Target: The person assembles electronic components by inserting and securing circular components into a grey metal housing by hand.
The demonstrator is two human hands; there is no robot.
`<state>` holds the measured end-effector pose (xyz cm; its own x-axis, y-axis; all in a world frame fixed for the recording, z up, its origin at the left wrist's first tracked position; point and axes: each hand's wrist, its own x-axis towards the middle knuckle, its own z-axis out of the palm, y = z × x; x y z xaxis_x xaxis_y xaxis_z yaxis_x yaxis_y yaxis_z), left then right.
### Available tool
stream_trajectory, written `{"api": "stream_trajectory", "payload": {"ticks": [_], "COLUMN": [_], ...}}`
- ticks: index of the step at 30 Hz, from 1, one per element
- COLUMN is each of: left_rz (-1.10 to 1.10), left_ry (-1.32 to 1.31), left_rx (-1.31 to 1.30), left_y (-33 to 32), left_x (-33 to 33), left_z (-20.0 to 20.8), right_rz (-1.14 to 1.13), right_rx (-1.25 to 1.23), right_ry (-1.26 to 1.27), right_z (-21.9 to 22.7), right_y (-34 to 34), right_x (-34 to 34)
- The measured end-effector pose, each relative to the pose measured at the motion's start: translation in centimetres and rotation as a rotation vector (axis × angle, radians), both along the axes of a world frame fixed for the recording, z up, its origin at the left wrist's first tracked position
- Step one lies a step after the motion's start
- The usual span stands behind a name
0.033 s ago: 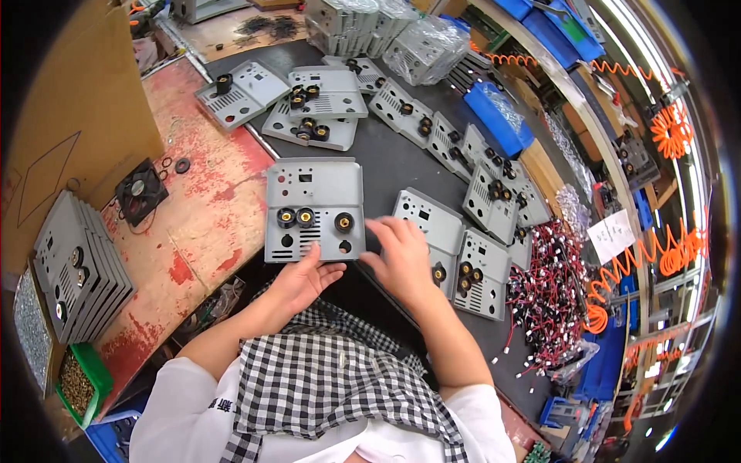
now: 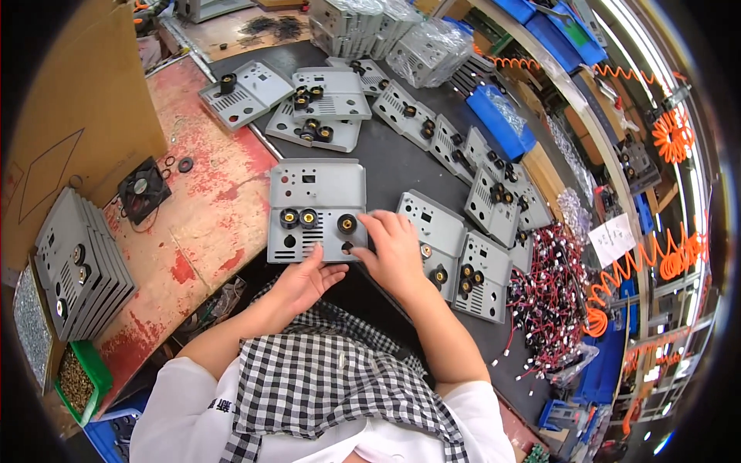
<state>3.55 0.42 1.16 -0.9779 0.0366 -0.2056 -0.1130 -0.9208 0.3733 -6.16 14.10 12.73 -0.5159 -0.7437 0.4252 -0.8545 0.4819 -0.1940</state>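
A bent grey sheet-metal panel [image 2: 317, 185] stands in front of me, its lower half carrying three round black connectors with brass centres. Two connectors [image 2: 299, 217] sit side by side on the left and one [image 2: 347, 224] on the right. My left hand [image 2: 303, 284] grips the panel's near edge, thumb on top and fingers along the underside. At the panel's right edge is my right hand [image 2: 392, 251], its thumb by the lower right hole and its forefinger beside the right connector. Thumb and forefinger are apart, with nothing visible between them.
More panels with connectors lie at the right [image 2: 481, 282] and the back [image 2: 332, 92]. A pile of red and black wires [image 2: 544, 297] is at the far right. At left are stacked panels [image 2: 81, 258], a black fan [image 2: 143, 189] and a green bin [image 2: 77, 382].
My right hand has moved left onto the panel's right edge, its thumb now by the lower right hole. The left hand keeps its hold. The whole view has shifted slightly.
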Motion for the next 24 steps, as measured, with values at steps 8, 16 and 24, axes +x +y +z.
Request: {"api": "stream_trajectory", "payload": {"ticks": [8,16,24], "left_rz": [-0.192,0.476,0.229], "left_ry": [-0.008,0.406,0.198], "left_rx": [-0.114,-1.338,-0.623], "left_y": [-1.0,-0.7,0.4], "left_x": [1.2,2.4,1.1], "left_z": [0.5,7.4,6.4], "right_rz": [0.066,0.097,0.02], "right_rx": [-0.034,-0.3,-0.674], "right_ry": [-0.103,-0.442,-0.822], "right_z": [-1.7,-1.3,-1.4], "right_y": [-2.3,-0.3,1.2], "right_x": [-1.1,4.2,4.6]}}
